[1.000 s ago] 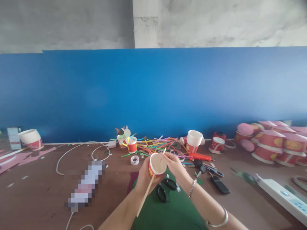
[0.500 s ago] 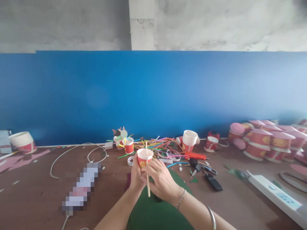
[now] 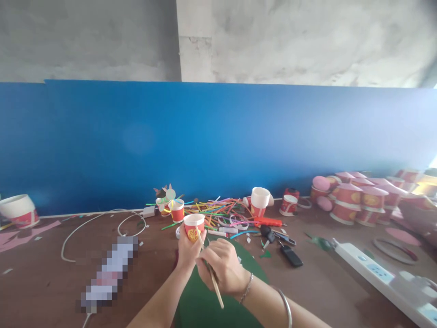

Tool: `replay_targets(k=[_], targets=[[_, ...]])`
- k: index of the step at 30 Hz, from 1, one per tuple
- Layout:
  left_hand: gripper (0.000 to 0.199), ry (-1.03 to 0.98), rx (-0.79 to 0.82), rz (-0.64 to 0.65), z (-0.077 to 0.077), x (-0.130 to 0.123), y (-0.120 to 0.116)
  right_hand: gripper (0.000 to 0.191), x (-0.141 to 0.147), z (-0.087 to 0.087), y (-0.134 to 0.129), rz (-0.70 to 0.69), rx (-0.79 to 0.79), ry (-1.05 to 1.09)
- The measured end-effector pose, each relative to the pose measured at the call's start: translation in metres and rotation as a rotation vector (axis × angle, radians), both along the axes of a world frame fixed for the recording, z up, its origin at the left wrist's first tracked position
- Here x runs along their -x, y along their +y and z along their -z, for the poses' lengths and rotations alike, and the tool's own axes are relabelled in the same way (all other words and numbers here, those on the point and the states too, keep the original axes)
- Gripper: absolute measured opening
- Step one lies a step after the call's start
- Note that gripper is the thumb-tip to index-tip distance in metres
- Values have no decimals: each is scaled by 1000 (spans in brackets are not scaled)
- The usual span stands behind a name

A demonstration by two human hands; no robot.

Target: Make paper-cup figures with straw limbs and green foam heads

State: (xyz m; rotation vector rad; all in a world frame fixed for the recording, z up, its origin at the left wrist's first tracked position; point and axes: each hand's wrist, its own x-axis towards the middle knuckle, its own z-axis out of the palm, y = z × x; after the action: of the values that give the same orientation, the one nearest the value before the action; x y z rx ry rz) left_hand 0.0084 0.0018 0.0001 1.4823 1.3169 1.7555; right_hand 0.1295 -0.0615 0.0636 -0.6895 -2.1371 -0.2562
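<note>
A small red-and-white paper cup [image 3: 194, 223] with a yellow print is upright in my left hand [image 3: 187, 255], whose fingers wrap round its side. My right hand [image 3: 223, 264] is closed on a thin wooden chopstick [image 3: 217, 291]. The chopstick slants, its upper end by the front of the cup and its lower end pointing down toward me. I cannot tell whether the tip touches the cup. Beneath both hands lies a dark green sheet [image 3: 249, 269].
Behind the cup are colourful pipe cleaners [image 3: 218, 208] and a white cup stack [image 3: 260, 198]. To the right lie a red utility knife [image 3: 269, 221], keys [image 3: 290, 255], a power strip [image 3: 363, 263] and pink-topped cups [image 3: 346, 200]. A blurred-out phone [image 3: 109, 273] is at left.
The chopstick has come down from in front of the cup's rim and now slants more. My right hand has drawn lower and away from the cup. The view has shifted slightly right.
</note>
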Motion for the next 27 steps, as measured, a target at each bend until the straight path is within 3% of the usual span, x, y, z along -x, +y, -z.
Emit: replay_targets(k=[3,7,10,16,27], targets=[[46,53,-30,135,0,-3,-5,12,-3,4,9,29,61,84],[53,79,-62,240,-1,-8,-8,17,-9,14,25,171,137,238],[58,104,-28,216,1,-8,-6,27,-11,22,33,214,161,297],[66,202,31,139,7,-4,3,11,-9,31,40,217,224,232],[44,345,-67,121,7,-1,9,22,-3,47,36,244,286,103]])
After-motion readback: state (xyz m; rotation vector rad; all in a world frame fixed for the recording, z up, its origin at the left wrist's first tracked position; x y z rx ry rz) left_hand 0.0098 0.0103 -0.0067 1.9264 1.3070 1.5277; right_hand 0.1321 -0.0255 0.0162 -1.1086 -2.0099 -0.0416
